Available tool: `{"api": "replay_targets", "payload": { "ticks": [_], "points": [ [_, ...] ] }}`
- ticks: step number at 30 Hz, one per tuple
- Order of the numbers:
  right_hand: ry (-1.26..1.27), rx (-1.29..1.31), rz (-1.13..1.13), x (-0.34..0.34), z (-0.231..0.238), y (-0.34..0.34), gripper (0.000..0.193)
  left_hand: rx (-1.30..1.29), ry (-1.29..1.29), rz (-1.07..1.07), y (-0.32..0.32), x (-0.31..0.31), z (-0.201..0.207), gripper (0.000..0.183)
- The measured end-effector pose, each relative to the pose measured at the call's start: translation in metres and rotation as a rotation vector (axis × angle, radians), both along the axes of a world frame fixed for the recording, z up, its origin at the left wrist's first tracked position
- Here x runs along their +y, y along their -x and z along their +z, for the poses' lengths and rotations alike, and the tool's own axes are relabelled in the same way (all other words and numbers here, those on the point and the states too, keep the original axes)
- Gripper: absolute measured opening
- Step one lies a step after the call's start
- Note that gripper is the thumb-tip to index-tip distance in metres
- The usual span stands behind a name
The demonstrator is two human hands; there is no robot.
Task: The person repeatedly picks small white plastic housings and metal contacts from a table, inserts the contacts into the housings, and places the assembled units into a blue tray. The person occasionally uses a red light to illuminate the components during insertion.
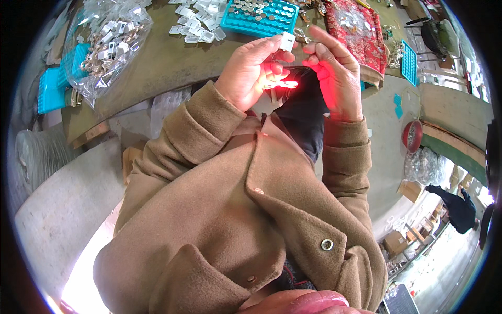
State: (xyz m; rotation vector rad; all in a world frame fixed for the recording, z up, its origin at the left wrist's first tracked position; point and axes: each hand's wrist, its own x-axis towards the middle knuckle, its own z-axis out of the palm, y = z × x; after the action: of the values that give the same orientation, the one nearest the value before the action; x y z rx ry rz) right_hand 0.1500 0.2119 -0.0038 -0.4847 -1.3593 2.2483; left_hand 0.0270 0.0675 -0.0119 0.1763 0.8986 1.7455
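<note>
With the blue tray of small silvery discs as landmark, the left hand is just on its near side, pinching a small white piece that overlaps the tray's near right corner; a glowing red light shows below those fingers. The right hand, nearer the person and right of the tray, has curled fingertips; I cannot tell what they grip. White casings crowd the tray's left side, with a clear plastic bag of parts farther left. Right of it lies a red patterned cloth.
</note>
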Motion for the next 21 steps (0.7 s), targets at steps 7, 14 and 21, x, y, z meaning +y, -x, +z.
{"api": "replay_targets", "payload": {
  "ticks": [7,14,21],
  "points": [
    [-0.075,-0.073,-0.074,-0.011,0.005,0.004,0.013,-0.041,-0.058,0.028,0.000,0.001,-0.001,0.021],
    [-0.202,-0.013,-0.149,-0.004,-0.003,0.008,0.007,-0.041,-0.038,0.028,-0.002,0.001,0.002,0.026],
    [-1.568,-0.294,-0.518,0.057,-0.031,0.003,0.004,-0.052,-0.011,-0.053,-0.003,0.002,-0.001,0.029]
  ]
}}
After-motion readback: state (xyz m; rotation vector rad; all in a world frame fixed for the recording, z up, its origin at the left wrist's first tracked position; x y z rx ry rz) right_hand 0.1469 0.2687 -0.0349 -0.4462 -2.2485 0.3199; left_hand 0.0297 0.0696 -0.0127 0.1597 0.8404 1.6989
